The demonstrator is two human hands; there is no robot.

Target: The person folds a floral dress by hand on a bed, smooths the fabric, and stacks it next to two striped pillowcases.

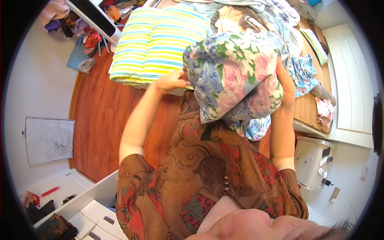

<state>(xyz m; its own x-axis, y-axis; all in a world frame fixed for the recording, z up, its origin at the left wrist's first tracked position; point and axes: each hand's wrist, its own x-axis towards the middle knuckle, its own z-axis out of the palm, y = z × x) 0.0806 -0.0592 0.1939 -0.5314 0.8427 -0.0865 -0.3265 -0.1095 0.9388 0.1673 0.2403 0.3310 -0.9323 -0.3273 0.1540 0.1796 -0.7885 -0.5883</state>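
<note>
A bulky floral cloth (236,72), white with pink roses, blue flowers and green leaves, hangs bunched in front of me. My left hand (173,82) grips its left edge, fingers curled in at the fabric. At the opposite side, my right hand (285,82) holds the cloth, with its fingers partly hidden behind the folds. A loose end of floral fabric (258,128) dangles below the bundle. Just beyond my left hand lies a thick folded quilt (158,44) striped in yellow-green, blue and white. Whether the floral cloth is a garment or a cover, I cannot tell.
Rumpled clothes (240,18) cover the bed behind the cloth. A blue floral garment (303,76), a grey roll (323,95) and a pink cloth (324,112) lie on the wooden surface at right. White drawers (98,220) stand at lower left, beside the reddish wooden floor (96,128).
</note>
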